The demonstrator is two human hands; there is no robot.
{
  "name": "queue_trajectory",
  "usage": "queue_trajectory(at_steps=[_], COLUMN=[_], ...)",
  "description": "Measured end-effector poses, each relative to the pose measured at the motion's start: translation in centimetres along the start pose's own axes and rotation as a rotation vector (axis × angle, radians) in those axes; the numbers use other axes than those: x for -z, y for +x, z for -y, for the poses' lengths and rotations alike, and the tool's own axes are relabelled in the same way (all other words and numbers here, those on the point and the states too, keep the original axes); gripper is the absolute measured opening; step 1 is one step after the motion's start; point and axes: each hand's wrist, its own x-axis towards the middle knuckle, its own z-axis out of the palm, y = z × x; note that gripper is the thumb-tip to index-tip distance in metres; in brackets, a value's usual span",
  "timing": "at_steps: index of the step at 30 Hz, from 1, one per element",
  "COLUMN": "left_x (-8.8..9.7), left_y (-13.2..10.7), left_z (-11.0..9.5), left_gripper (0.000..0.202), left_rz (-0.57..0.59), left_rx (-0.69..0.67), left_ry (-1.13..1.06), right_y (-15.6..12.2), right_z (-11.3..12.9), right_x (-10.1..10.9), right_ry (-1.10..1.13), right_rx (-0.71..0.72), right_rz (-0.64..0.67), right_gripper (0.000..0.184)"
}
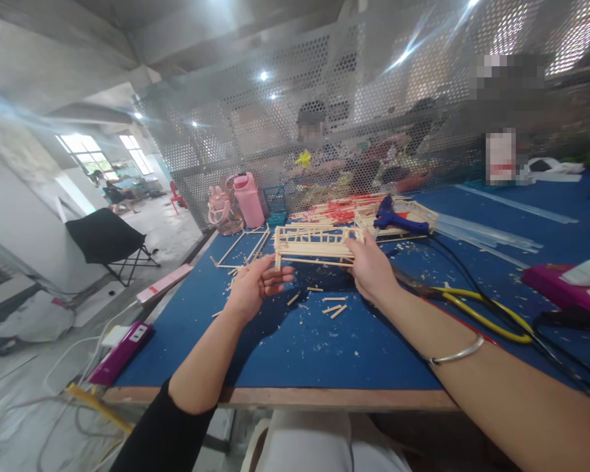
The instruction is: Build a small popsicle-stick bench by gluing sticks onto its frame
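A small bench-like model of pale wooden sticks (314,248), with a row of short uprights along its back, is raised a little over the blue table. Its right end is gripped between the thumb and fingers of my right hand (370,269). My left hand (260,283) is at the model's left end, palm turned up and fingers stretched out; whether its thumb touches the leg there I cannot tell. Beneath the model lie several short cut stick pieces (335,309). Behind my right hand a blue glue gun (400,221) rests by another stick frame (420,213).
Yellow-handled cutters (486,318) lie beside my right forearm, with a black cable. Clear glue sticks (486,235) and red-and-white stick bundles (339,208) are farther back. A pink bottle (248,200) stands by the perforated metal screen (236,137), with people behind it. Purple power strips (122,351) flank the table.
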Motion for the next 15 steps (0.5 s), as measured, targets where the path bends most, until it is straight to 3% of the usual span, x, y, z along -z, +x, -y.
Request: queue_trajectory(at_steps=[5, 12, 15], left_x=[0.1, 0.1, 0.1], left_y=[0.0, -0.6, -0.7], left_z=[0.3, -0.4, -0.5], left_gripper=[0.028, 0.028, 0.024], left_rz=[0.039, 0.118, 0.178], left_rx=[-0.053, 0.015, 0.038], left_ry=[0.058, -0.045, -0.037], right_y=[-0.3, -0.4, -0.3], right_z=[0.6, 1.9, 1.7], right_x=[-0.1, -0.1, -0.2], right_ry=[0.085, 0.185, 0.196], right_rx=[-0.029, -0.292, -0.268], right_rz=[0.020, 0.055, 0.104], right_gripper=[0.025, 0.019, 0.020])
